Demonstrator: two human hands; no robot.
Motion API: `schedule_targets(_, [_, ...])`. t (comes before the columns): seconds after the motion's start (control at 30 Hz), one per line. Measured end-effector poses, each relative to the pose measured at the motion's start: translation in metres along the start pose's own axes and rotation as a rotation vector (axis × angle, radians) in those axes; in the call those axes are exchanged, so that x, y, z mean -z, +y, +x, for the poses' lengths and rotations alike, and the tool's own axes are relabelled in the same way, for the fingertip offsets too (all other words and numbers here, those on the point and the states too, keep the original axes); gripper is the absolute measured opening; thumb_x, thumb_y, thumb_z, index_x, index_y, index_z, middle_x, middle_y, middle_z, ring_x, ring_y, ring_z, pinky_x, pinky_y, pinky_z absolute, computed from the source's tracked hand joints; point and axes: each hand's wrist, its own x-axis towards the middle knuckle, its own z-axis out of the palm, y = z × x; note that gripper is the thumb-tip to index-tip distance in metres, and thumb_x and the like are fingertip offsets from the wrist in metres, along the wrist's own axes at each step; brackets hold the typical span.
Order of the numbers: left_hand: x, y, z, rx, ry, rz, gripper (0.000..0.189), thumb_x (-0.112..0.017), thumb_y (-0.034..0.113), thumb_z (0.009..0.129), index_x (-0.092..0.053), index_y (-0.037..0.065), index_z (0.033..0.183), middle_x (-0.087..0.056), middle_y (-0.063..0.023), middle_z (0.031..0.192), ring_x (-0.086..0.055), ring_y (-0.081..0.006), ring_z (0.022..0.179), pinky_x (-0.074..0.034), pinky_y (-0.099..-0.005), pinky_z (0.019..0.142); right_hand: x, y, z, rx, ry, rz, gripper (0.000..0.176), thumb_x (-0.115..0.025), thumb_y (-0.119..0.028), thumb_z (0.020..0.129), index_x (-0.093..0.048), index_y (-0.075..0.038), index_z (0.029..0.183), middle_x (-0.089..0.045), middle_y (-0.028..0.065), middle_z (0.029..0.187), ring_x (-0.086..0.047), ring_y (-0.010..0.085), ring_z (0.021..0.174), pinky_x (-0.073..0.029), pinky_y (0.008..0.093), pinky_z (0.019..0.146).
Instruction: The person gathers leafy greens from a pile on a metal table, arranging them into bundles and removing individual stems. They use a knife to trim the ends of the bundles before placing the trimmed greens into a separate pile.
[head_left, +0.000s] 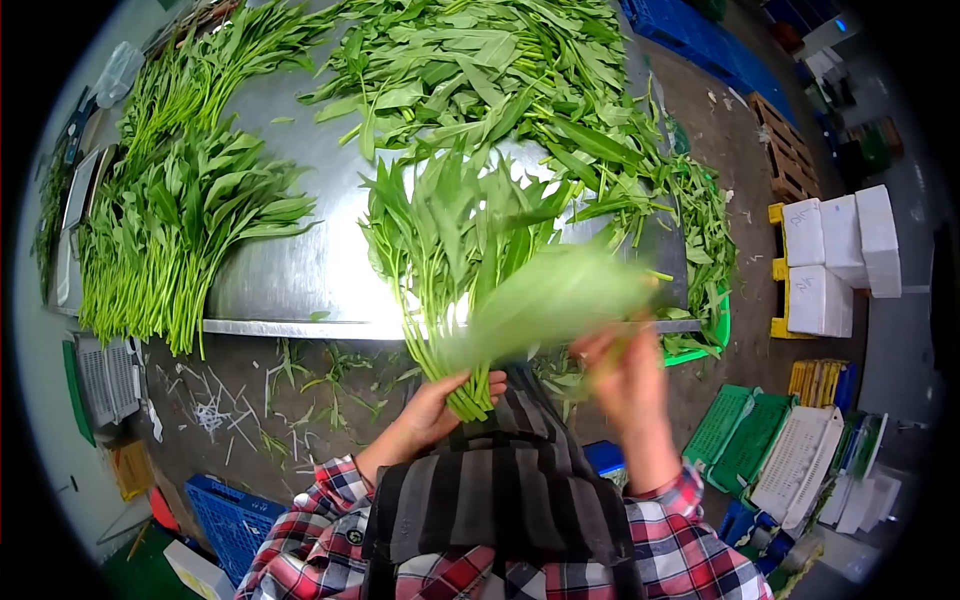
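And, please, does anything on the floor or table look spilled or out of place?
Yes: loose leaves and thin white strips are scattered on the floor, near side of the table. It looks untidy, because most greens lie gathered on the table.

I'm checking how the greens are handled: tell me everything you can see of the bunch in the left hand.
The bunch is leafy greens with long, pointed green leaves on slim, paler stems. The left hand grips it near the stem ends, which jut out below the grip. The leaves fan out over the metal table; whether they touch it is unclear. Blurred greenery hides part of it.
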Motion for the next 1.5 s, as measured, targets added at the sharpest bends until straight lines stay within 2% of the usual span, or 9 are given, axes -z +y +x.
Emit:
schedule_targets(0.07, [-0.008, 0.004, -0.007, -0.012, -0.019, 0.109, 0.043, -0.057, 0.022, 0.087, -0.046, -0.001, 0.122, -0.058, -0.0172, 0.106, -0.057, -0.0278, 0.098, -0.046, -0.038, 0.088, 0.028, -0.034, 0.002, 0.147, 0.394, -0.274, 0.064, -0.043, -0.053, 0.089, -0.036, -0.005, 0.131, -0.053, 0.0134, 0.12, -0.051, 0.0228, 0.106, -0.039, 0.037, 0.091])
schedule_targets(0.17, [-0.008, 0.009, -0.008, -0.038, -0.062, 0.233, 0.041, -0.063, 0.016, 0.082, -0.05, -0.001, 0.117, -0.061, -0.0154, 0.098, -0.059, -0.0266, 0.094, -0.046, -0.0368, 0.085, 0.07, -0.028, -0.025, -0.379, 0.106, -0.976, 0.065, -0.042, -0.051, 0.089, -0.038, -0.002, 0.131, -0.049, 0.0147, 0.126, -0.045, 0.0226, 0.116, -0.039, 0.0356, 0.092])
schedule_targets(0.43, [-0.011, 0.008, -0.015, 0.048, -0.121, 0.449, 0.023, -0.069, 0.006, 0.076, -0.057, -0.001, 0.095, -0.062, -0.0111, 0.085, -0.062, -0.0241, 0.083, -0.048, -0.0331, 0.076, 0.039, 0.126, 0.041, -0.666, -0.346, -0.058, 0.046, -0.053, -0.016, 0.088, -0.039, 0.003, 0.128, -0.05, 0.0175, 0.125, -0.053, 0.0238, 0.107, -0.043, 0.0351, 0.09])
schedule_targets(0.6, [-0.015, 0.012, -0.022, -0.024, 0.025, 0.749, 0.022, -0.07, 0.006, 0.074, -0.059, -0.002, 0.091, -0.063, -0.0112, 0.082, -0.062, -0.0229, 0.082, -0.049, -0.0308, 0.074, -0.041, 0.103, 0.06, -0.543, -0.293, 0.15, 0.032, -0.062, -0.019, 0.083, -0.052, 0.002, 0.104, -0.058, 0.0129, 0.095, -0.057, 0.0189, 0.084, -0.047, 0.0323, 0.075])
schedule_targets(0.8, [-0.022, 0.009, -0.028, -0.68, 0.247, 1.106, 0.065, -0.061, 0.021, 0.085, -0.026, -0.001, 0.135, -0.041, -0.0148, 0.131, -0.043, -0.0218, 0.119, -0.037, -0.0319, 0.095, -0.075, 0.093, 0.056, -0.076, 0.032, -0.767, 0.024, -0.058, -0.025, 0.086, -0.06, 0.0, 0.088, -0.061, 0.0038, 0.077, -0.056, 0.0129, 0.069, -0.044, 0.0269, 0.065])
schedule_targets(0.93, [-0.002, 0.001, 0.012, -0.555, 0.11, 0.828, 0.041, -0.045, 0.025, 0.092, -0.04, 0.0, 0.124, -0.051, -0.014, 0.115, -0.049, -0.0242, 0.107, -0.04, -0.0339, 0.091, -0.094, 0.072, 0.053, 0.262, 0.058, -1.091, 0.036, -0.058, -0.038, 0.084, -0.057, -0.002, 0.094, -0.059, 0.0081, 0.08, -0.052, 0.0189, 0.07, -0.041, 0.0341, 0.063])
schedule_targets(1.07, [0.004, -0.005, 0.008, -0.138, -0.158, 0.209, 0.035, -0.044, 0.031, 0.09, -0.053, 0.002, 0.108, -0.059, -0.0116, 0.093, -0.057, -0.0247, 0.086, -0.045, -0.0433, 0.082, -0.066, 0.02, 0.07, -0.68, -0.229, -0.932, 0.037, -0.065, -0.03, 0.078, -0.056, 0.0, 0.097, -0.064, 0.0106, 0.082, -0.062, 0.0229, 0.066, -0.05, 0.0335, 0.058])
schedule_targets(1.23, [-0.017, 0.012, -0.016, 0.091, -0.05, -0.117, 0.039, -0.046, 0.035, 0.091, -0.049, 0.011, 0.122, -0.059, -0.0072, 0.109, -0.058, -0.0229, 0.098, -0.044, -0.0393, 0.087, -0.06, 0.032, 0.017, 0.34, -0.34, -1.454, 0.022, -0.068, -0.016, 0.074, -0.059, -0.003, 0.089, -0.056, 0.0108, 0.083, -0.054, 0.0281, 0.079, -0.044, 0.036, 0.069])
schedule_targets(1.5, [-0.005, 0.006, -0.02, 0.096, -0.122, -0.097, 0.029, -0.052, 0.02, 0.09, -0.051, 0.005, 0.115, -0.058, -0.0077, 0.102, -0.058, -0.0207, 0.094, -0.046, -0.0362, 0.085, -0.043, 0.035, 0.032, 0.063, -0.329, -1.113, 0.013, -0.065, -0.006, 0.076, -0.06, -0.001, 0.086, -0.055, 0.0071, 0.078, -0.054, 0.0185, 0.066, -0.044, 0.0292, 0.061])
